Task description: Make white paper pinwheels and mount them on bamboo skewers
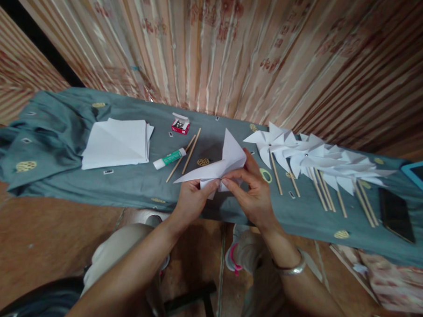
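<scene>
Both hands hold a white paper pinwheel piece [222,162] above the front edge of a grey-green cloth-covered table [133,188]. My left hand [191,198] pinches its lower middle from the left. My right hand [252,188] pinches the same middle spot from the right, fingers curled over the folded flaps. A silver bangle [292,268] sits on my right wrist. Two loose wooden sticks [187,153] and a glue stick [169,158] lie just left of the paper.
A stack of white paper squares [117,142] lies at the left. A small red box of pins [180,124] stands at the back. Several finished white pinwheels on sticks [313,158] lie in a row at the right. A dark phone [395,214] and a blue-edged tablet [421,174] lie far right.
</scene>
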Tool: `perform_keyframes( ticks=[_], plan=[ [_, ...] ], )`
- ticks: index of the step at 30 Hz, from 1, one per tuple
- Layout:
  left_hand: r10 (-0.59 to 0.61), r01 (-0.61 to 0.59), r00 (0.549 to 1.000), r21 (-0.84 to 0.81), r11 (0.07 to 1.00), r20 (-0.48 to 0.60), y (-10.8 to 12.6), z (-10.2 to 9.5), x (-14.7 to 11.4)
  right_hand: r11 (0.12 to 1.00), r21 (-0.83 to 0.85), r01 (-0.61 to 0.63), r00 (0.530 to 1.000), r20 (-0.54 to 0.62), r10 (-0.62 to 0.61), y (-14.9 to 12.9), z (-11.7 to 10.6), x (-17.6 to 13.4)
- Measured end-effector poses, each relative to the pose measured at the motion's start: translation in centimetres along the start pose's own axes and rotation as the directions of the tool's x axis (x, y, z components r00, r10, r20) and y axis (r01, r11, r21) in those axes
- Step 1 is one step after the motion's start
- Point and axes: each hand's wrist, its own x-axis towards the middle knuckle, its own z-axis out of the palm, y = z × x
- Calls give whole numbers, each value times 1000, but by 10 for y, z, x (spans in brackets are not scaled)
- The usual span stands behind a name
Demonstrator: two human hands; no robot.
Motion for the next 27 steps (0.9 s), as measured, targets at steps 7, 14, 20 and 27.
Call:
perform_keyframes(
  ticks=[7,14,20,27],
  plan=[
    [-38,39,999,46,998,-18,1,0,0,999,29,-25,1000,9,25,-1,0,1],
    [-33,37,999,106,994,-40,-4,-2,2,994,80,-75,997,0,75,0,2,0],
    [11,-11,1000,87,996,-5,-5,-1,2,983,114,-141,986,-74,150,2,6,-3],
    [-51,54,998,66,996,-42,1,2,1,969,155,-191,963,-161,215,8,11,-5]
  ],
)
